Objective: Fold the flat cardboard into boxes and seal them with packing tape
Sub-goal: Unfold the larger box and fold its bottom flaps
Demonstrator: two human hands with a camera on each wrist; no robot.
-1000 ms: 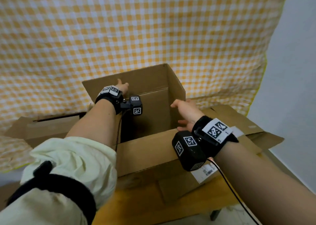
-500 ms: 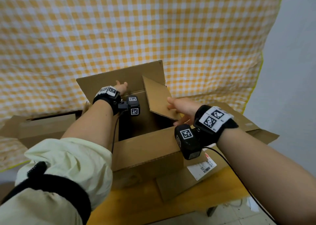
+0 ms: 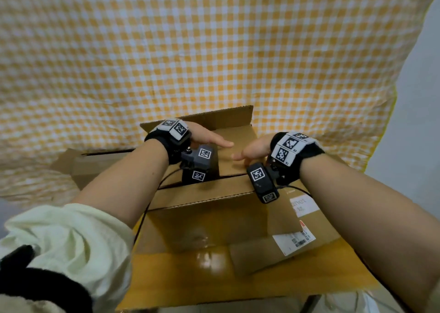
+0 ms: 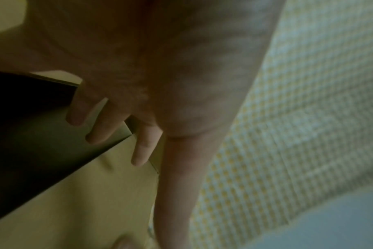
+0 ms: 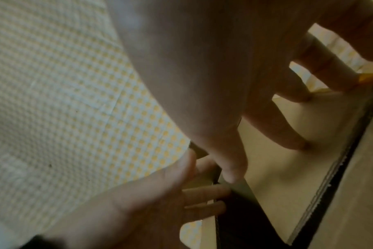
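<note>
A brown cardboard box (image 3: 202, 227) stands open-topped on the wooden table (image 3: 190, 284). Both side flaps (image 3: 228, 166) are folded inward over the opening. My left hand (image 3: 209, 140) lies flat on the left one and my right hand (image 3: 250, 150) on the right one, fingertips nearly meeting. The far flap (image 3: 221, 117) still stands up behind them, and the near flap (image 3: 202, 193) leans toward me. In the left wrist view straight fingers (image 4: 143, 148) cross a flap edge above the dark inside. In the right wrist view spread fingers (image 5: 277, 124) press the cardboard. No tape is in view.
Another cardboard box (image 3: 100, 165) lies behind on the left. Flat cardboard with white labels (image 3: 307, 217) lies under and to the right of the box. A yellow checked cloth (image 3: 214, 50) hangs behind the table. The table's front edge is close to me.
The right flap went from upright to folded flat under my right hand. My left hand came off the far wall and pressed the left flap down. My head moved closer.
</note>
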